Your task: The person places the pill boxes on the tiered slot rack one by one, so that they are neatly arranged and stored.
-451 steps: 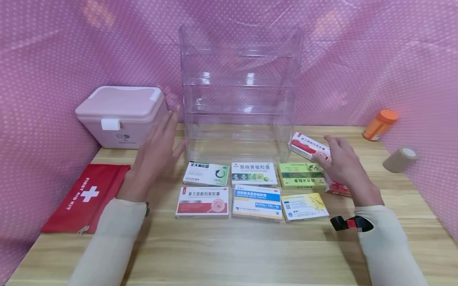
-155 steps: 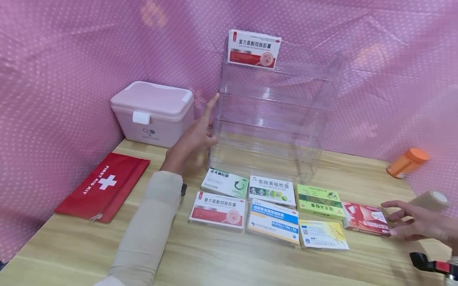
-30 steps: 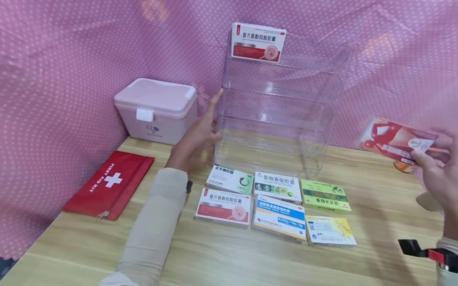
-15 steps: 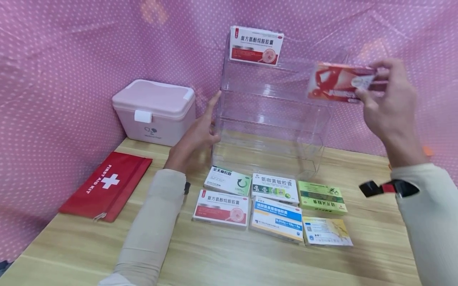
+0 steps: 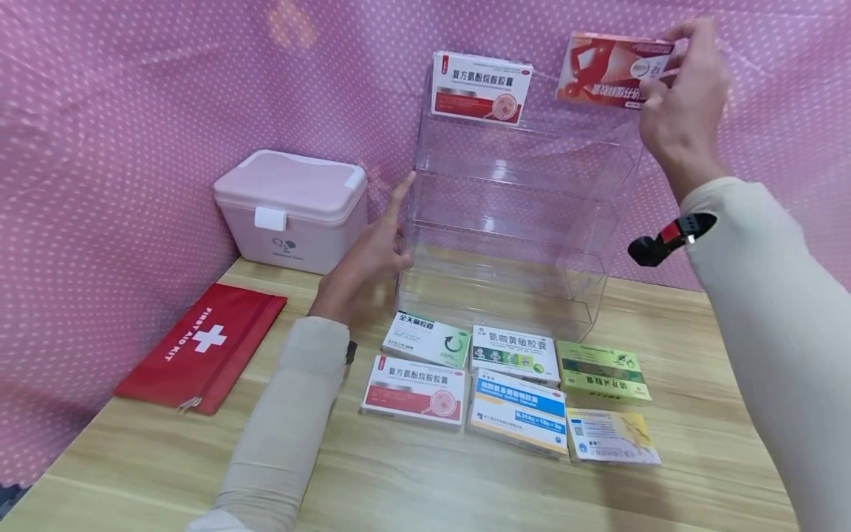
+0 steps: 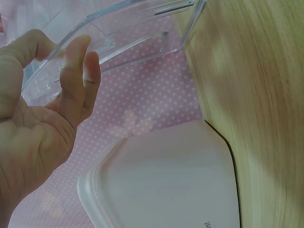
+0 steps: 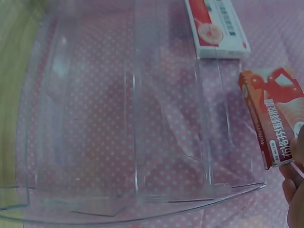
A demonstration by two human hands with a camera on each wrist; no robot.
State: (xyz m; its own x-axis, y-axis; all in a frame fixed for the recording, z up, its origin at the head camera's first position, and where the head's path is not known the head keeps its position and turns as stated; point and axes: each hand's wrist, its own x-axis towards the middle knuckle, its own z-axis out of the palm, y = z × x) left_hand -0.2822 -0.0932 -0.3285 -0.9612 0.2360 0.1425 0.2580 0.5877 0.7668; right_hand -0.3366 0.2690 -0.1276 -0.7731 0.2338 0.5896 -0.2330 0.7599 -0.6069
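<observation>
My right hand pinches a red medicine box by its right end, thumb on the front. The box is held up at the top right of a clear tiered display rack; in the right wrist view, the red box is beside the top tier, apart from the white-and-red medicine box standing there. My left hand holds the rack's left side edge. In the left wrist view, bent fingers of the left hand lie about the clear side panel.
Several medicine boxes lie in two rows before the rack, among them a green box and a blue-and-white box. Left of the rack stand a pink lidded case and, nearer, a red first aid pouch. A pink dotted cloth hangs behind.
My right hand has lifted the red box from the right of the table, up and leftward to the rack's top. The left hand stays at the rack's side. A white-and-red box reached the top tier earlier.
</observation>
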